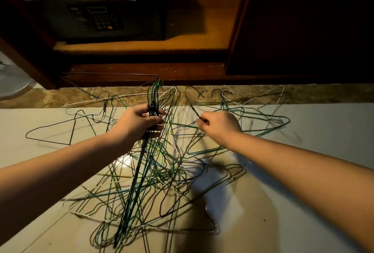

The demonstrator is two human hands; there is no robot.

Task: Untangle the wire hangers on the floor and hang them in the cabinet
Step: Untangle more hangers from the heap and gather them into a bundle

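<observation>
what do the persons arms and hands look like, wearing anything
The left hand and right hand are both bare, with no gloves. No ring, watch or bracelet shows at either wrist, though the fingers are slightly blurred. Both forearms are uncovered right to the frame's edges, so no sleeve is in view.

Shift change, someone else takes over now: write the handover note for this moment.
Left hand grips a bundle of hangers by the necks, hooks up.
Right hand pinches the twisted neck of one dark hanger.
The tangled pile lies on the floor before the open cabinet.
Done: some hangers gathered; none seen hung, rail out of view.
Left: free the rest, hang all.
</observation>
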